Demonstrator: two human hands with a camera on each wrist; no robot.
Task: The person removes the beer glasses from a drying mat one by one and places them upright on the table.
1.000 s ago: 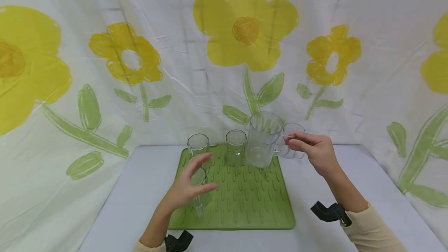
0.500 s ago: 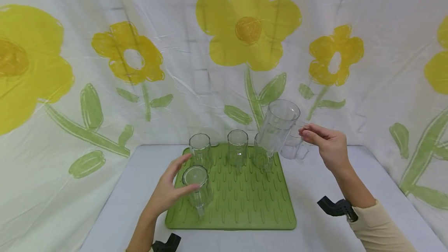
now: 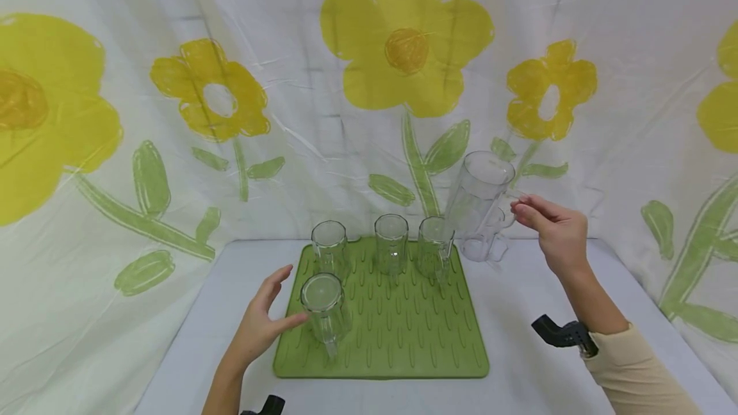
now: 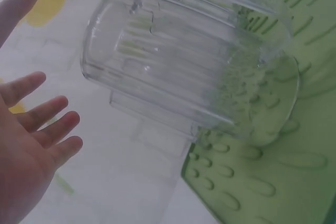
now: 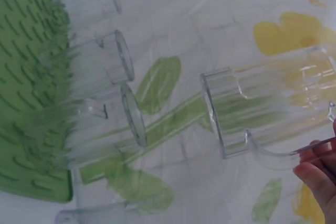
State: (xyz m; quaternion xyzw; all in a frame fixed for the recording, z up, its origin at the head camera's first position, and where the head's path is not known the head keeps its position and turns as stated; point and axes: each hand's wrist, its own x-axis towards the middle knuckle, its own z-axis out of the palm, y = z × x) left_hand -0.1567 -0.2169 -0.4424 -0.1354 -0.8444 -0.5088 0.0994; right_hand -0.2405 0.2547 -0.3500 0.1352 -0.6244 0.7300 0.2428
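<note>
On the white bench (image 3: 519, 364), a clear front mug (image 3: 324, 316) stands on a green mat (image 3: 412, 338). The left grip (image 3: 256, 325), spread, hangs just beside that mug. Three more mugs (image 3: 391, 245) line the mat's far end. To their right, the right grip (image 3: 556, 229) pinches the handle (image 5: 275, 161) of a raised, tilted large mug (image 3: 477, 187); one other mug (image 3: 476, 250) shows behind it, then a flowered sheet (image 3: 328, 146).

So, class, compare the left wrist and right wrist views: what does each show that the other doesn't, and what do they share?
Only the left wrist view shows the left hand, palm visible, holding nothing.

Only the right wrist view shows the right hand, gripping a held mug by its handle.

Both show the green mat, clear mugware on it, and the flowered cloth.
</note>
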